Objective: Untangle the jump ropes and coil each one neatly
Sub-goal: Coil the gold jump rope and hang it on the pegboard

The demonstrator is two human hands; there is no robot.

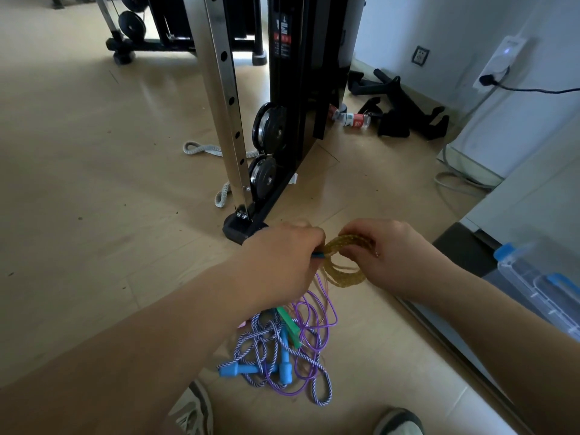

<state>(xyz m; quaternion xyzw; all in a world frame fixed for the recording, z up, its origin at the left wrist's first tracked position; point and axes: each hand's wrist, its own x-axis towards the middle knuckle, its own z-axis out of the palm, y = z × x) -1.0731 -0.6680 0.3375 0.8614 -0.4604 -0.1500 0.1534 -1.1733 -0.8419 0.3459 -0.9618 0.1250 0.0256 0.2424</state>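
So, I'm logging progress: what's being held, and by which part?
The yellow rope: the right hand pinches its coil's top loops; the left hand grips a teal handle at the coil's left side.

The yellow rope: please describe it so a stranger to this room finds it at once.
Find the foot of the tall gym machine. Just before it, the left hand and right hand hold the yellow rope up. Unlike the purple rope and striped blue rope tangled on the floor, it is coiled.
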